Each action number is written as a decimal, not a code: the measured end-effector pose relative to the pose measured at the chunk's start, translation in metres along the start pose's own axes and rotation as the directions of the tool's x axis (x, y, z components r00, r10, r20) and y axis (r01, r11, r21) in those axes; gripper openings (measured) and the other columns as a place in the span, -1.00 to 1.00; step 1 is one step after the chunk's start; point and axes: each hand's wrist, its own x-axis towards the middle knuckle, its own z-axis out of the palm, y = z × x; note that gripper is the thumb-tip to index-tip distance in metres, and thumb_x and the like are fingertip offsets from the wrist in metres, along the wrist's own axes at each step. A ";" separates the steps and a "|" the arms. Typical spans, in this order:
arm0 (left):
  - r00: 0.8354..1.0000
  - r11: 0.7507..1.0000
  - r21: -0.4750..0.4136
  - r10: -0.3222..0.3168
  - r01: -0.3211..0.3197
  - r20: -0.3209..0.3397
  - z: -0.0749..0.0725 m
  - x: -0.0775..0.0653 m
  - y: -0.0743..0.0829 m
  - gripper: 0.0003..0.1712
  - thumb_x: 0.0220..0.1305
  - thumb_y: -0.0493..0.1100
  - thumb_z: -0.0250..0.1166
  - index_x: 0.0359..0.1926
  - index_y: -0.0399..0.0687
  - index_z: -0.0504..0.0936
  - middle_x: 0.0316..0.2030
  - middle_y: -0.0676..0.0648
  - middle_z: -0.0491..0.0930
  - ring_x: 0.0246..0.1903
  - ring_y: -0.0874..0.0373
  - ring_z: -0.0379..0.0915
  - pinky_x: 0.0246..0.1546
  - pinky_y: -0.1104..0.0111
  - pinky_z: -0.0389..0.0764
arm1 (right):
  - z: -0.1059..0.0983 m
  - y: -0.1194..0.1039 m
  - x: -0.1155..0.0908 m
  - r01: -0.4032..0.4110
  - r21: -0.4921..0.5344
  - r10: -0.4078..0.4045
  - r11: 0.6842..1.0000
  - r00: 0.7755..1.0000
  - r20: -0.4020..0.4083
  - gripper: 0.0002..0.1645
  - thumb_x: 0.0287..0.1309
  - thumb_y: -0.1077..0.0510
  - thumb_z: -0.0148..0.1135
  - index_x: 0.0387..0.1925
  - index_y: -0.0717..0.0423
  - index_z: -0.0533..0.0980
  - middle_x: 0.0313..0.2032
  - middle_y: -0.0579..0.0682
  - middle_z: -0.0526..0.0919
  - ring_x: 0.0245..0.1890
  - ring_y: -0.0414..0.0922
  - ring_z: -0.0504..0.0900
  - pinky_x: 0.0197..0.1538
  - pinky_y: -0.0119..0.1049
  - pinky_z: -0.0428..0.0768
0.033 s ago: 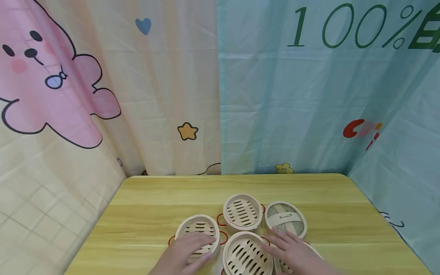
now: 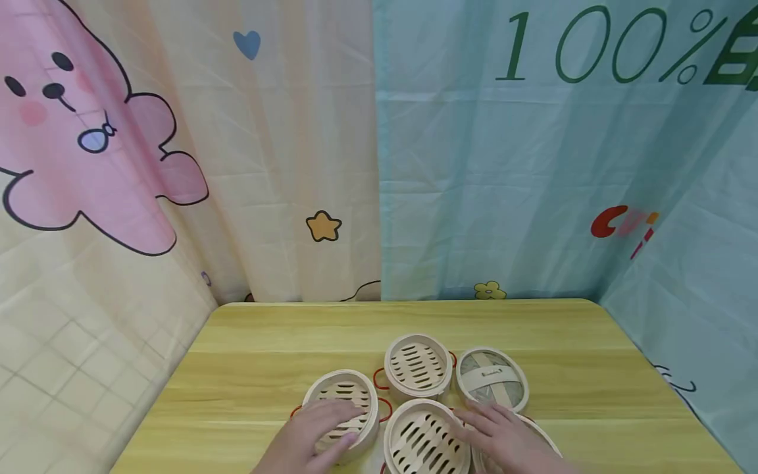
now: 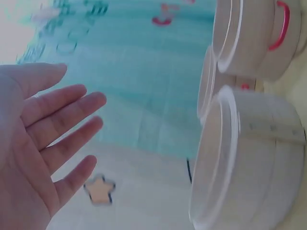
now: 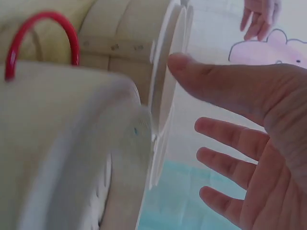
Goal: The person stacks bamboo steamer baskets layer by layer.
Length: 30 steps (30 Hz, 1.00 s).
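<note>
My left hand [image 2: 310,434] is over the left small bamboo steamer basket [image 2: 348,391], fingers extended. In the left wrist view that hand [image 3: 53,129] has its fingers spread above the basket rims, holding nothing. My right hand [image 2: 503,436] hovers with loose, extended fingers between the front middle steamer basket [image 2: 422,449] and the right front basket [image 2: 547,440], partly hiding the latter. The right wrist view shows the thumb of this hand [image 4: 254,129] overlapping a basket rim, with its palm bare. All the baskets with visible floors have slotted ones.
Another slotted basket [image 2: 417,365] stands at the back. Beside it lies a round woven steamer lid [image 2: 493,376] with a strap handle. Red loop handles [image 2: 386,409] stick out from the baskets' sides. The wooden table [image 2: 249,368] reaches back to printed curtains [image 2: 308,131].
Both hands have shifted slightly. The right fingers have drawn back off the lid's lower edge, and the left fingers have moved a little to the left. The baskets and lid have not moved.
</note>
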 end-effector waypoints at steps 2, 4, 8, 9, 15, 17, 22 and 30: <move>0.994 0.996 0.005 -0.093 0.093 -0.064 -0.006 -0.012 -0.006 -0.62 -0.01 -0.21 0.24 -0.08 0.01 0.48 -0.16 0.06 0.49 -0.13 0.17 0.37 -0.03 0.53 0.26 | 0.005 -0.003 -0.002 0.027 0.005 -0.027 1.000 0.999 -0.024 -0.38 -0.08 -0.27 0.03 0.01 -0.07 0.38 -0.02 -0.04 0.41 -0.05 -0.03 0.37 -0.09 -0.25 0.37; 0.972 0.979 -0.004 -0.204 0.205 -0.117 -0.007 -0.024 -0.013 -0.58 -0.02 -0.25 0.23 -0.04 -0.02 0.46 -0.11 0.02 0.47 -0.08 0.12 0.34 -0.01 0.55 0.23 | 0.009 -0.006 -0.004 0.040 0.022 -0.039 0.999 0.999 -0.030 -0.43 -0.06 -0.22 0.05 0.00 -0.08 0.38 -0.03 -0.02 0.42 -0.08 -0.03 0.39 -0.24 -0.21 0.44; 0.838 0.864 -0.081 -0.502 0.497 -0.212 0.003 -0.043 -0.024 -0.53 0.04 -0.28 0.19 0.04 -0.09 0.37 0.01 -0.08 0.36 0.05 -0.01 0.16 0.03 0.16 0.25 | 0.015 -0.008 -0.008 0.026 0.035 -0.025 0.999 0.999 -0.027 -0.43 -0.05 -0.20 0.06 0.03 -0.11 0.36 -0.01 0.00 0.39 -0.08 -0.01 0.38 -0.32 -0.20 0.47; 0.779 0.812 -0.116 -0.583 0.573 -0.233 0.007 -0.047 -0.025 -0.53 0.07 -0.26 0.17 0.06 -0.11 0.35 0.03 -0.11 0.33 0.07 -0.04 0.13 0.01 0.07 0.24 | 0.016 -0.009 -0.010 0.018 0.028 -0.017 0.999 1.000 -0.023 -0.42 -0.05 -0.21 0.05 0.04 -0.12 0.35 0.00 -0.01 0.39 -0.07 -0.02 0.38 -0.33 -0.21 0.47; 0.355 0.341 -0.522 -0.932 0.781 -0.078 0.029 -0.067 -0.032 -0.44 0.23 -0.05 -0.05 0.13 -0.35 0.16 0.12 -0.35 0.10 0.11 -0.21 -0.06 0.05 -0.05 0.05 | 0.026 -0.012 -0.013 0.029 -0.002 -0.029 1.000 0.998 -0.064 -0.38 -0.06 -0.24 0.04 0.06 -0.12 0.32 0.00 -0.02 0.39 -0.06 -0.05 0.38 -0.35 -0.24 0.49; 0.272 0.220 -0.586 -0.962 0.780 0.000 0.034 -0.072 -0.035 -0.40 0.25 -0.02 -0.10 0.14 -0.39 0.11 0.13 -0.36 0.07 0.12 -0.21 -0.08 0.08 -0.03 0.01 | 0.030 -0.013 -0.013 0.044 -0.003 -0.044 0.999 0.995 -0.094 -0.37 -0.08 -0.23 0.07 0.06 -0.10 0.32 0.00 -0.01 0.39 -0.07 -0.04 0.39 -0.36 -0.24 0.49; 0.243 0.182 -0.590 -0.970 0.787 0.025 0.050 -0.080 -0.043 -0.42 0.24 -0.07 -0.07 0.11 -0.46 0.14 0.08 -0.38 0.16 0.06 -0.03 0.11 0.07 0.24 0.20 | 0.037 -0.013 -0.012 0.062 -0.012 -0.063 0.998 0.988 -0.144 -0.36 -0.09 -0.22 0.08 0.06 -0.08 0.33 -0.02 -0.01 0.40 -0.11 -0.03 0.42 -0.37 -0.24 0.49; 0.323 0.295 -0.650 -0.943 0.701 -0.080 0.059 -0.082 -0.046 -0.50 0.21 -0.19 -0.01 0.04 -0.54 0.22 -0.06 -0.32 0.37 -0.24 0.61 0.24 -0.22 0.78 0.24 | 0.048 -0.015 -0.009 0.047 -0.082 -0.064 0.996 0.973 -0.220 -0.43 -0.02 -0.22 0.00 0.04 -0.11 0.35 -0.07 -0.07 0.43 -0.12 -0.11 0.43 -0.33 -0.26 0.43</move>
